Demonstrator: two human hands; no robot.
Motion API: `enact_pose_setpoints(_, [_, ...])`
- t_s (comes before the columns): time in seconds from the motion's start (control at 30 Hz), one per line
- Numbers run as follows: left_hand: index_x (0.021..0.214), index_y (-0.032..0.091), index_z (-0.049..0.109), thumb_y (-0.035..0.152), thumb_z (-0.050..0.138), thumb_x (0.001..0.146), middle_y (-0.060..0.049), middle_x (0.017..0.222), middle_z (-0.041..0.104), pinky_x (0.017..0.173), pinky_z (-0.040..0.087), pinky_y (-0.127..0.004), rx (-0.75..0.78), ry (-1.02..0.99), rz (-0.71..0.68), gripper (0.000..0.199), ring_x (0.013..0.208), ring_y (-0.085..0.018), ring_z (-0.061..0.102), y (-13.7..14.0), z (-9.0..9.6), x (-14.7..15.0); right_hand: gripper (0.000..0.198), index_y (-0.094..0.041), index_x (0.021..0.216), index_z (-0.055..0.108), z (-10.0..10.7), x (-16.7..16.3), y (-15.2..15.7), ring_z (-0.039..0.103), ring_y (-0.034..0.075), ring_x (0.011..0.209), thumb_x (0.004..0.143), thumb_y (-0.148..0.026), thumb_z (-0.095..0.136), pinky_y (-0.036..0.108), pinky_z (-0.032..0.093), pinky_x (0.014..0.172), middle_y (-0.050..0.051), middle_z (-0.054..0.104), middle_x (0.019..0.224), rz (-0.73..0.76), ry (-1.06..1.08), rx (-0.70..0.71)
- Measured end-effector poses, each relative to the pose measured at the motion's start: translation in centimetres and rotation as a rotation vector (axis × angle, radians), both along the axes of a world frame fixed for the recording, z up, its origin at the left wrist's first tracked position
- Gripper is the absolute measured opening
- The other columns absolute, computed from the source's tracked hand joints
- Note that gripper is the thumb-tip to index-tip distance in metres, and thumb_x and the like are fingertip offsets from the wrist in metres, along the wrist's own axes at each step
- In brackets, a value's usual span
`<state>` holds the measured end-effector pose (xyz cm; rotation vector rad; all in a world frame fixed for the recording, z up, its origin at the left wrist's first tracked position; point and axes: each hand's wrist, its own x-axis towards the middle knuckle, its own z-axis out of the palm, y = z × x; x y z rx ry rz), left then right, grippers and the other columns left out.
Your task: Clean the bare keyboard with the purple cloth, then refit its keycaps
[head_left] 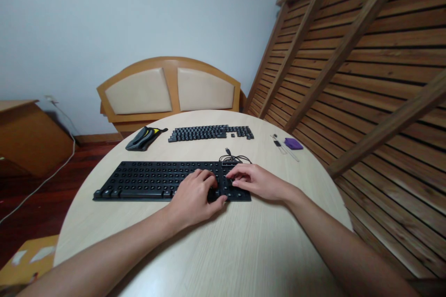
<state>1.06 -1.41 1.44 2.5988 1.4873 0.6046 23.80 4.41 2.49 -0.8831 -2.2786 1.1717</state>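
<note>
A black keyboard (139, 181) lies on the round table, most of its keycaps off and bare key sockets showing; a few long caps remain along the front row. Over its right part my left hand (193, 195) rests with curled fingers, the thumb out along the front edge. My right hand (258, 181) comes in from the right above the number pad, thumb and fingers closed together near the keys. Whatever they pinch is dark and too small to make out. Behind the keyboard, loose black keycaps (198, 133) stand laid out in rows like a keyboard.
A coiled cable with a USB plug (227, 151) lies behind the keyboard. Black-and-yellow gloves (144, 138) sit at the back left of the table (223, 250). To the right are a purple cloth (293, 143) and slim small tools (278, 144). Wooden slats (348, 55) lean at the right.
</note>
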Motion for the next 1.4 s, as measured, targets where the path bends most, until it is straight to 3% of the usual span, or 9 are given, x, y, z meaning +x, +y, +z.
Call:
enact_pose_setpoints(0.2, [0.109,0.02,0.061,0.036,0.061,0.092,-0.006,0.105,0.067,0.085,0.049,-0.04,-0.021,-0.162,-0.04,0.024,0.097,-0.025,0.059,-0.2,-0.5,0.6,0.022,-0.017,0.104,0.066,-0.6,0.0,0.0,0.065,0.015,0.081,0.087,-0.029,0.067,0.029,0.054,0.074,0.004,0.069,0.095,0.008,0.034,-0.043])
enact_pose_setpoints(0.4, [0.103,0.021,0.065,0.033,0.057,0.096,-0.005,0.099,0.069,0.086,0.048,-0.038,-0.038,-0.219,-0.073,0.016,0.094,-0.022,0.06,0.1,-0.9,0.7,0.023,-0.017,0.1,0.064,-0.9,0.0,0.0,0.066,0.015,0.079,0.085,-0.034,0.069,0.028,0.053,0.07,0.003,0.069,0.086,0.016,0.04,-0.13])
enact_pose_setpoints(0.47, [0.102,0.021,0.065,0.032,0.056,0.097,-0.004,0.098,0.069,0.086,0.048,-0.038,-0.044,-0.23,-0.063,0.016,0.094,-0.022,0.06,0.3,-1.0,0.6,0.022,-0.018,0.1,0.064,-0.6,0.1,0.0,0.066,0.015,0.078,0.085,-0.034,0.069,0.028,0.053,0.07,0.003,0.069,0.087,0.02,0.024,-0.095])
enact_pose_setpoints(0.57, [0.102,0.021,0.066,0.03,0.057,0.096,-0.004,0.1,0.07,0.087,0.049,-0.037,-0.052,-0.265,-0.039,0.014,0.097,-0.022,0.06,0.5,-1.2,0.5,0.023,-0.019,0.103,0.068,0.1,0.5,0.2,0.065,0.017,0.083,0.084,-0.031,0.071,0.031,0.052,0.076,0.004,0.07,0.095,0.008,-0.06,0.071])
enact_pose_setpoints(0.73, [0.102,0.021,0.068,0.03,0.059,0.095,-0.004,0.1,0.071,0.087,0.05,-0.037,-0.087,-0.301,0.007,0.015,0.097,-0.022,0.062,0.7,-1.5,0.3,0.031,-0.023,0.107,0.07,0.4,1.4,0.6,0.056,0.024,0.114,0.079,-0.036,0.076,0.044,0.043,0.102,0.007,0.066,0.116,0.029,-0.152,0.331])
enact_pose_setpoints(0.83, [0.102,0.021,0.069,0.031,0.059,0.095,-0.004,0.1,0.071,0.087,0.05,-0.038,-0.102,-0.305,0.03,0.015,0.097,-0.022,0.062,0.8,-1.6,0.3,0.052,-0.024,0.118,0.067,-0.1,1.8,0.8,0.043,0.027,0.132,0.072,-0.045,0.081,0.047,0.034,0.112,0.009,0.055,0.136,0.061,-0.181,0.348])
enact_pose_setpoints(0.93, [0.102,0.022,0.07,0.03,0.059,0.095,-0.003,0.1,0.072,0.087,0.05,-0.038,-0.118,-0.312,0.04,0.015,0.097,-0.022,0.063,0.9,-1.6,0.2,0.061,-0.024,0.123,0.065,-0.6,1.9,0.9,0.038,0.028,0.137,0.07,-0.049,0.082,0.049,0.03,0.115,0.01,0.052,0.14,0.077,-0.209,0.34])
enact_pose_setpoints(1.23, [0.1,0.023,0.072,0.034,0.057,0.096,-0.004,0.1,0.074,0.086,0.051,-0.039,-0.142,-0.32,0.072,0.019,0.096,-0.023,0.064,1.2,-1.7,-0.1,0.055,-0.026,0.12,0.067,-1.1,1.4,0.9,0.037,0.028,0.139,0.072,-0.048,0.081,0.052,0.027,0.117,0.009,0.052,0.141,0.076,-0.196,0.355])
enact_pose_setpoints(1.4, [0.097,0.024,0.073,0.034,0.058,0.095,-0.002,0.097,0.074,0.084,0.051,-0.039,-0.144,-0.338,0.069,0.018,0.094,-0.023,0.065,1.2,-1.6,-0.1,0.037,-0.025,0.116,0.068,-0.4,0.8,0.5,0.046,0.025,0.133,0.085,-0.045,0.071,0.049,0.032,0.114,0.009,0.058,0.136,0.038,-0.139,0.373])
